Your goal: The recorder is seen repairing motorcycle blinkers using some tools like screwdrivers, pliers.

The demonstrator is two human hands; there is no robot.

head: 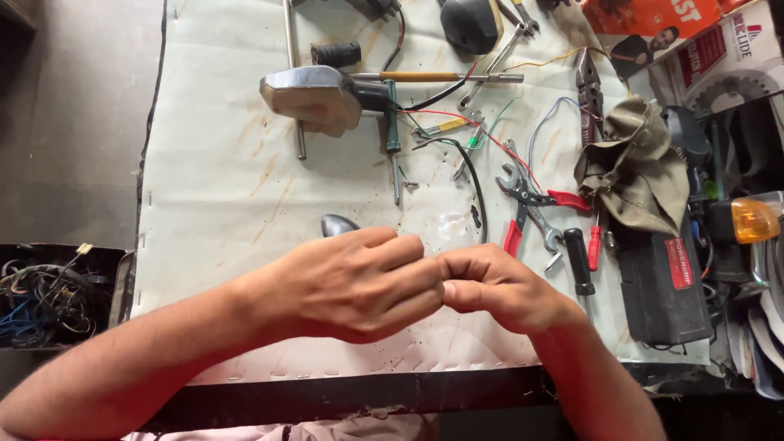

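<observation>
Hands meet at the near edge of the bench: the left hand [351, 282] is curled into a loose fist and the right hand [490, 286] is closed too, its fingertips pinched against the left's knuckles, and whatever they share sits hidden between the fingers (too small to tell from where I stand). A rounded metal piece [336, 224] peeks out just behind the left hand, touching it or nearly so; I cannot say whether it is held. Judging from the spread, the work looks to be in the middle of things rather than near its end: the chrome-backed mirror [314, 96] lies on its side well away from the hands, loose wires [457, 122] in red, green, black and blue trail beside it unconnected, and the red-handled pliers [531, 204], a spanner [535, 216] and a black-handled screwdriver [578, 261] lie out close to the right hand. An amber indicator lamp [753, 220] sits at the far right, beside a crumpled rag [637, 167]. Nothing on the pale bench cover [220, 188] looks assembled, so the fiddly bit in the fingers seems one small step among several left.
</observation>
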